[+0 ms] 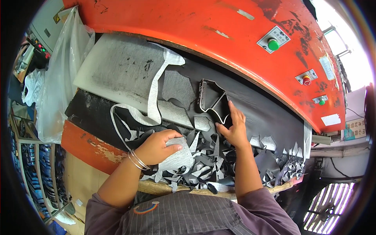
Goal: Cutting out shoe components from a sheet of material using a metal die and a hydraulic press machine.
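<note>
Hands: left hand (156, 147) closed on a grey cut piece (178, 154) near the bench's front edge; right hand (234, 127) open, fingers flat against the metal cutter (213, 101) | many scraps (203, 164) piled in front, so lots already cut | dark sheet (258, 113) farther back has uncut room | orange press (219, 35) behind.

A grey cut piece (177, 153) lies flat among scraps; a metal cutting die (211, 100) stands on dark sheet.

Daylight flooded in from two o'clock, blowing the window (352, 51) out white. The centre was bright and sharp; straight edges curved toward the black fisheye rim.
</note>
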{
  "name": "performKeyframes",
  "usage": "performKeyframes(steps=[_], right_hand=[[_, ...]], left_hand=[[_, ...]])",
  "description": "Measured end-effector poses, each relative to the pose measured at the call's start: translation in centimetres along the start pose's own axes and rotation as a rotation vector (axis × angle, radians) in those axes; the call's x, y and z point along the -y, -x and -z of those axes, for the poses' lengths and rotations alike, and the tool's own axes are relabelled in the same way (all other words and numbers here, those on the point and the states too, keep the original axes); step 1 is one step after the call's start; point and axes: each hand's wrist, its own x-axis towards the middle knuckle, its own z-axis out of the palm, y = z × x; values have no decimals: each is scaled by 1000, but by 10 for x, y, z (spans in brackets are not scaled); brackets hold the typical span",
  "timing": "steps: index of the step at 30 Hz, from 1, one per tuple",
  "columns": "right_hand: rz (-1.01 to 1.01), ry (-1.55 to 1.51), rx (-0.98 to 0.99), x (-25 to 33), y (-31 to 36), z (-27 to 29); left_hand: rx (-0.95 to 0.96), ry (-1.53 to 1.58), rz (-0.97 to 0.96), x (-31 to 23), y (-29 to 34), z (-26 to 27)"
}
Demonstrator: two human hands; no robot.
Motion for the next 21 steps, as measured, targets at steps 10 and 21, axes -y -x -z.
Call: performKeyframes(steps=[10,21], right_hand=[[18,19,29,-4,-7,-4],[38,-223,-386,-34,21,70]], left_hand=[[97,170,173,16,-9,6],[126,170,-136,-77,-24,-12]])
